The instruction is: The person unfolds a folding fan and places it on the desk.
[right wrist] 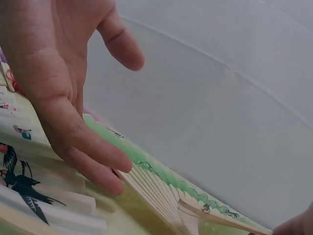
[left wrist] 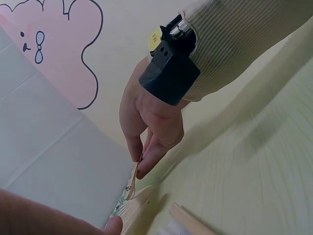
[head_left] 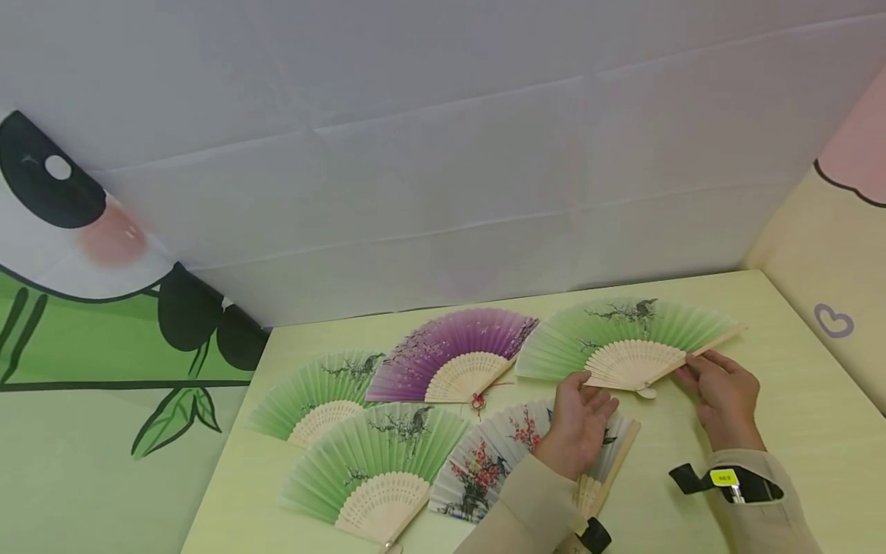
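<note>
A spread green folding fan with a dark bird-and-branch print lies at the back right. My right hand pinches the wooden guard stick on its right side; the left wrist view shows that hand with thumb and fingers together on the stick. My left hand is at the fan's left lower edge, palm turned inward. In the right wrist view the left hand has its thumb spread away and its fingertips at the other guard stick; whether they touch it I cannot tell. Below that hand lies a white flowered fan, partly hidden by the arm.
A purple fan with a red tassel lies left of the green one. Two more green fans, one behind and one in front, overlap at the left. A white wall cloth rises behind the table.
</note>
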Tool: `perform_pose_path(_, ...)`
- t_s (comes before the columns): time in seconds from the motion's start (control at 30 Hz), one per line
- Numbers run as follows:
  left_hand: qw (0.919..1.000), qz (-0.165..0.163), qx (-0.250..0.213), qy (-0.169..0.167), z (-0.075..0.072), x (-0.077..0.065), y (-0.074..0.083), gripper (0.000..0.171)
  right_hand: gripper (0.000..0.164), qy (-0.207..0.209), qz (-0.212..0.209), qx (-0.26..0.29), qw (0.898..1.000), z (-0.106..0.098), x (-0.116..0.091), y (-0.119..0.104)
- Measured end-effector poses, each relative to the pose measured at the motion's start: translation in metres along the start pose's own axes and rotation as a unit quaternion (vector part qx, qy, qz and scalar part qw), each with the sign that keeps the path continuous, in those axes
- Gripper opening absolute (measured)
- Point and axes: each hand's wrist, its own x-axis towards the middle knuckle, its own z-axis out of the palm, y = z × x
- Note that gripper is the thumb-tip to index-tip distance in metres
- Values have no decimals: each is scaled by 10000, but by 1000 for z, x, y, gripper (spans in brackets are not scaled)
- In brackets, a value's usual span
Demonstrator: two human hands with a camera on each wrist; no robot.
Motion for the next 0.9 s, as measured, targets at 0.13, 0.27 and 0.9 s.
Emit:
perform_pose_path(0.13, 10000, -31, 42, 22, 0, 0, 0, 72, 40, -29, 3, -127, 9999, 0, 2, 1)
perform_pose_path(0.27, 9999, -51, -33, 85, 0, 0, 1, 73, 57, -22, -16, -381, 9993, 1, 4, 3)
perform_pose_path(0.9, 9990, 16, -164, 420, 0, -10, 5, 73, 67, 69, -283, -1130, 9932, 0, 7, 11)
